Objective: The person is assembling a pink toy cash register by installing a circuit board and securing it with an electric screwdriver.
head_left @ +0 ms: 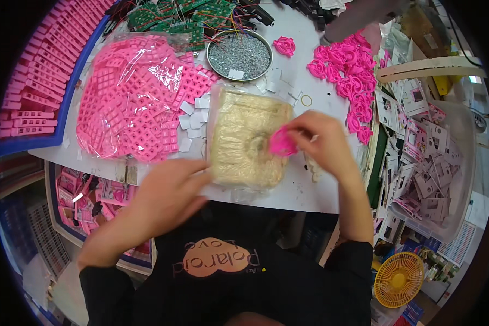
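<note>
A flat yellowish pad wrapped in clear plastic [236, 125] lies on the white table in front of me, with a round hollow near its middle. My right hand [323, 144] pinches a bright pink ring-shaped plastic part [282, 142] over the pad's right side. The part is slightly blurred. My left hand [171, 187] is at the pad's lower left edge, its fingers smeared by motion, and I cannot make out anything in it. More pink ring-shaped parts [350, 73] are heaped at the far right of the table. A single pink part [284, 46] sits apart beside the round tin.
A clear bag of pink keypad-like pieces [130, 98] fills the table's left. Beyond the pad stand a round tin of small screws [240, 56] and green circuit boards [165, 19]. A blue crate [29, 144] holds pink housings. At right is a clear bin of printed cards [464, 190].
</note>
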Tool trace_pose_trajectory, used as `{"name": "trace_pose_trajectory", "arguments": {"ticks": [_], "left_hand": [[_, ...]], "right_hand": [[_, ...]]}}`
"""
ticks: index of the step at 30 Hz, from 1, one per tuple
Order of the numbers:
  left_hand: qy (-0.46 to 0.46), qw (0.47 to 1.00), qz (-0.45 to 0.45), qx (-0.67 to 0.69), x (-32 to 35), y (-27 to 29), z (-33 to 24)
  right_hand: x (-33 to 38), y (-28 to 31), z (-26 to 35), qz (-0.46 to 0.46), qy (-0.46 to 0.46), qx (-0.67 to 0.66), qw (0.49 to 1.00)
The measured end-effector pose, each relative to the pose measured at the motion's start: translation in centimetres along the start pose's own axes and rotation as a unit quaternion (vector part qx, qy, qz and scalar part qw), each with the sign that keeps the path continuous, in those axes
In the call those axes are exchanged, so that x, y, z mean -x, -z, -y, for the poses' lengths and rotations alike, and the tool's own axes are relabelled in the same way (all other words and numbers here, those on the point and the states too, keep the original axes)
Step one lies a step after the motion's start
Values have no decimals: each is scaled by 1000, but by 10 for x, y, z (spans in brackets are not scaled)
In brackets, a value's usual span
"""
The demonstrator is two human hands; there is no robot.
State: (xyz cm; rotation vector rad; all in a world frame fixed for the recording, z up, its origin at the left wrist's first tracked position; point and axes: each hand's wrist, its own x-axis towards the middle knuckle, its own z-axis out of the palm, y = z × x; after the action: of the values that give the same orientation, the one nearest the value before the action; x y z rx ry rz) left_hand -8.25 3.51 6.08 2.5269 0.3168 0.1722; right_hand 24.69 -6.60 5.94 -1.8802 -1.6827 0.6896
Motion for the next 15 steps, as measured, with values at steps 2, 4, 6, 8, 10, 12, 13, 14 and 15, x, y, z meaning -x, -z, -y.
{"name": "trace_pose_trajectory", "arguments": {"ticks": [2, 4, 6, 8, 10, 12, 13, 14, 15], "left_hand": [[-82, 995, -34, 41, -45, -24, -5], [-96, 995, -1, -27, -64, -49, -4], [-104, 990, 44, -85, -71, -63, -4], [-99, 981, 98, -138, -71, -63, -2], [-91, 977, 137, -136, -72, -56, 1], [-31, 967, 247, -57, -82, -3, -1], [22, 967, 253, 3, -87, 30, 2], [50, 963, 256, 70, -95, 55, 13], [50, 998, 5, 28, -80, 68, 42]], "right_hand": [[-4, -28, 1, 4, 47, 97, 994], [-4, -44, 2, -21, 56, 138, 989], [0, -55, 2, -46, 67, 153, 985], [5, -63, 9, -85, 67, 165, 980], [4, -66, 16, -84, 56, 193, 976], [0, -64, 14, -71, 67, 165, 981], [-1, -65, 12, -58, 57, 164, 983], [1, -60, 13, -48, 28, 178, 982], [0, -61, 14, -51, 30, 175, 983]]}}
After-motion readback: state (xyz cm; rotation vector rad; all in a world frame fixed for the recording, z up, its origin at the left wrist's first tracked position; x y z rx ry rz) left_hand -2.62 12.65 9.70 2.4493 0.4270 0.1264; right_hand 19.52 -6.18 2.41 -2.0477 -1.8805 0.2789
